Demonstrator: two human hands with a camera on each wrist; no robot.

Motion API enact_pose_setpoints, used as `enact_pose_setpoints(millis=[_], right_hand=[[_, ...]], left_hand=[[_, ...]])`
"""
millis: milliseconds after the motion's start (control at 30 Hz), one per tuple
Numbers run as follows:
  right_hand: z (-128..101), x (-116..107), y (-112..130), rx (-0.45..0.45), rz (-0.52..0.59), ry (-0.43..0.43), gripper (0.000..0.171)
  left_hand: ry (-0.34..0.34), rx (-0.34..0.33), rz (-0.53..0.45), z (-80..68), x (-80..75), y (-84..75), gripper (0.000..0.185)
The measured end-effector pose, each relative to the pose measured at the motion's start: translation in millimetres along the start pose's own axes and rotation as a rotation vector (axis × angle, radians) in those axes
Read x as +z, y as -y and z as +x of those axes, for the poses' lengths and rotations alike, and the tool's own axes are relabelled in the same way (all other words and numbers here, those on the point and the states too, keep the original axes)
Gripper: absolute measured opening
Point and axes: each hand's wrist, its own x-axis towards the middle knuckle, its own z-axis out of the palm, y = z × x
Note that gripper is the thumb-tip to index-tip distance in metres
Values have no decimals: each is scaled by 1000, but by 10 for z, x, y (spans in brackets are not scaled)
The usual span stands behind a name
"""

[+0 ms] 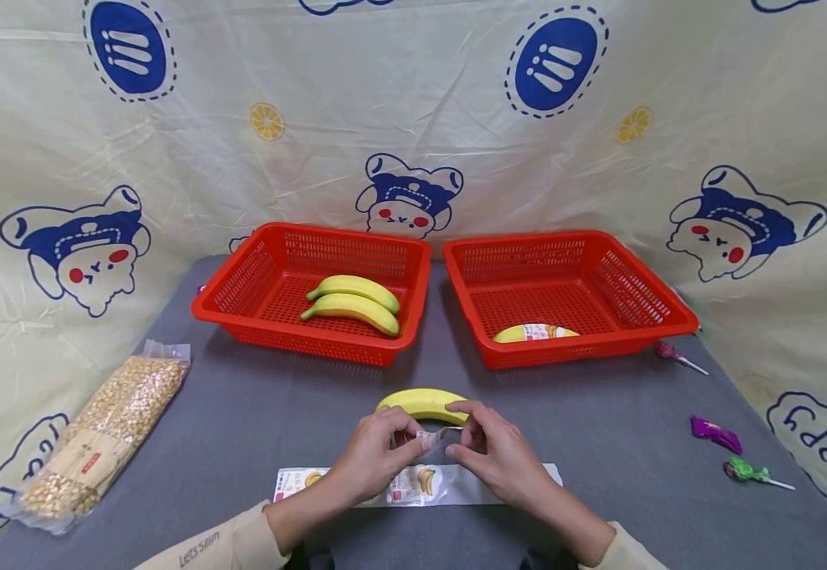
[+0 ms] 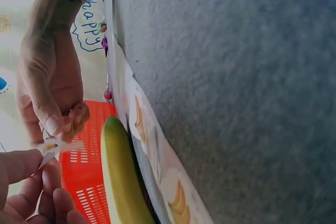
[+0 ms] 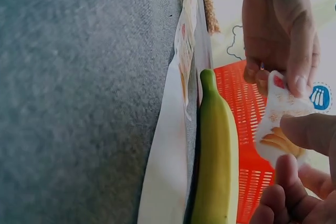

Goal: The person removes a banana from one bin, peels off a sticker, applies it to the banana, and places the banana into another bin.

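Observation:
Between thumb and fingers, my left hand (image 1: pixel 374 451) pinches one end of a clear-edged banana sticker (image 3: pixel 275 111). The other end is pinched by my right hand (image 1: pixel 502 455), so the sticker spans the gap between both hands. Its banana picture and small print show in the right wrist view. Just beyond the fingers, a yellow banana (image 1: pixel 424 401) with a green tip lies on the grey table. Nearer to me, under the forearms, stretches a white strip of banana stickers (image 1: pixel 449 484), part of it bare backing.
At the back left, a red basket (image 1: pixel 314 342) holds two bananas (image 1: pixel 352 305). The red basket (image 1: pixel 592 342) to its right has a stickered banana (image 1: pixel 536 332). A bag of corn kernels (image 1: pixel 110 427) lies far left; lollipops (image 1: pixel 741 469) and a purple-wrapped candy (image 1: pixel 716 434) lie right.

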Motion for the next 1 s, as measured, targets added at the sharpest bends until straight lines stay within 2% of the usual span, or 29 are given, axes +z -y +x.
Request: enact_pose_setpoints(millis=[100,200,333,400,500,600,700,833,1000], right_hand=[[33,-8,-13,-6,-10,-16,36],[67,-25,-37,-39,-30,-37,17],[145,-61,-47,-42,-56,-36,17],[204,-82,-49,-42,-77,-33,16],[305,-107,-60,-66,-146,-39,16],[394,-114,-81,-85,-224,-43,18],[464,-108,-99,-84,-277,-30,19],[528,-94,-120,-51,-318,4,20],[579,-75,-130,-23,-354,48,22]], left_hand=[[-26,32,-3,18,-17,11,8],[-54,50,-1,47,-35,26,7],[-67,28,32,138,-75,35,6],[-70,24,88,212,-97,36,7],[-82,50,227,326,-122,35,7],[-102,98,379,414,-126,54,8],[-111,136,487,473,-121,92,9],[-94,159,555,539,-115,143,11],[-56,157,564,591,-106,185,11]])
